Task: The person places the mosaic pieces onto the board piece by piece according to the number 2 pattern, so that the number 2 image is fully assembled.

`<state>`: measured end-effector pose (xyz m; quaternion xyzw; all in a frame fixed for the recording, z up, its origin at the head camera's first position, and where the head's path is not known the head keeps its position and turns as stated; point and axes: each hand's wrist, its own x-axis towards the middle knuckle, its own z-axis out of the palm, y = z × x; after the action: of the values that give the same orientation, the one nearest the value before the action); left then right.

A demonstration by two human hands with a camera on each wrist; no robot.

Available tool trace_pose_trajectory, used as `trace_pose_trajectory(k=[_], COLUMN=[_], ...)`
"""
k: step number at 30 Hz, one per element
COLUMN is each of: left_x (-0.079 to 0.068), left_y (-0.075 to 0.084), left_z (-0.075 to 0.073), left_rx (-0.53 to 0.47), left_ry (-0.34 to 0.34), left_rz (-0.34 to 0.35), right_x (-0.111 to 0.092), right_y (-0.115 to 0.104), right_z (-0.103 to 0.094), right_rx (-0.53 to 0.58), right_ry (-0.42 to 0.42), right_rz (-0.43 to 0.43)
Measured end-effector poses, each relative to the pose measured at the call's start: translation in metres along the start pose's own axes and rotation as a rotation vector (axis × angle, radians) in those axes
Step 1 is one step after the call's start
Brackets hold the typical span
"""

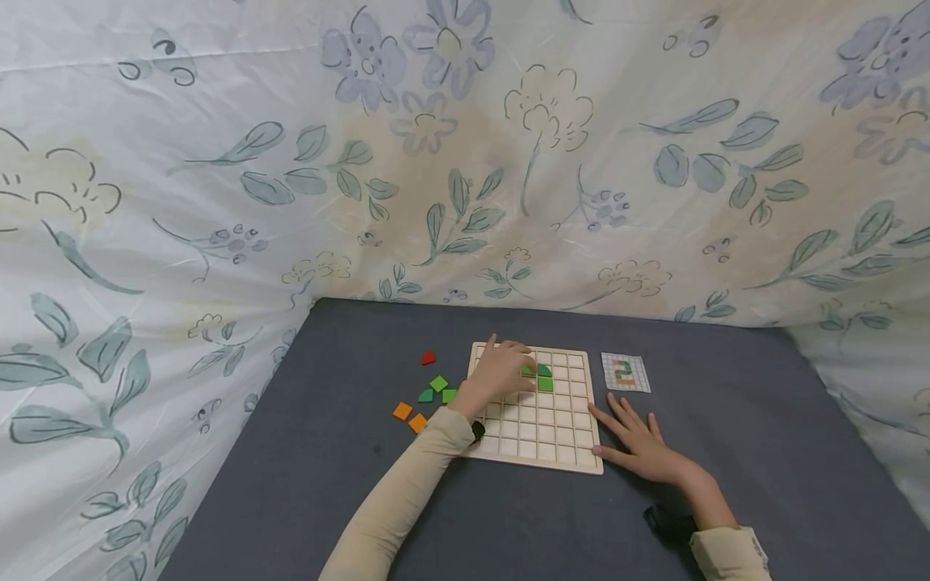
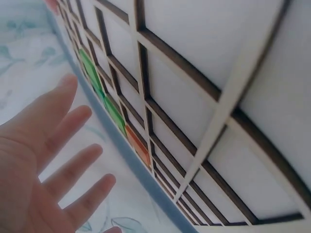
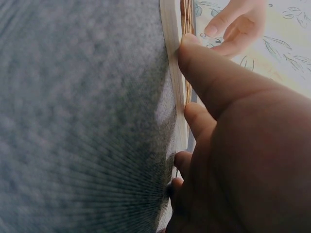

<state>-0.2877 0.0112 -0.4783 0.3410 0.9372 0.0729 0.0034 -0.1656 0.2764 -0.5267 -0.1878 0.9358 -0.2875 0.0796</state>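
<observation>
A light wooden grid board (image 1: 538,432) lies on the dark table. My left hand (image 1: 501,373) is over its upper left part, with relaxed fingers; the left wrist view shows these fingers (image 2: 73,177) spread with nothing between them. Close to the fingertips, green tiles (image 1: 545,384) sit in cells of the board. An orange tile (image 2: 138,144) beside green ones appears in the left wrist view, but the hand hides it from the head view. With spread fingers, my right hand (image 1: 643,448) touches the board's right edge; thumb and index finger contact its rim (image 3: 176,73).
Left of the board lie loose pieces: a red one (image 1: 428,357), several green ones (image 1: 439,383) and orange squares (image 1: 403,411). A small card with a coloured grid pattern (image 1: 625,373) lies right of the board. A flower-printed cloth (image 1: 450,226) hangs behind the table.
</observation>
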Motion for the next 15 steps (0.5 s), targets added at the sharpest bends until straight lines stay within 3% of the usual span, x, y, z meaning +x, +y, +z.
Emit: trace_pose_trajectory(k=[15], left_x=[-0.018], left_y=[-0.016], left_z=[-0.004], left_rx=[-0.112], left_ry=[0.038], left_rz=[-0.041], right_x=[-0.001], right_y=[0.000], right_z=[-0.001], right_rx=[0.010], right_ry=[-0.008], right_rz=[-0.010])
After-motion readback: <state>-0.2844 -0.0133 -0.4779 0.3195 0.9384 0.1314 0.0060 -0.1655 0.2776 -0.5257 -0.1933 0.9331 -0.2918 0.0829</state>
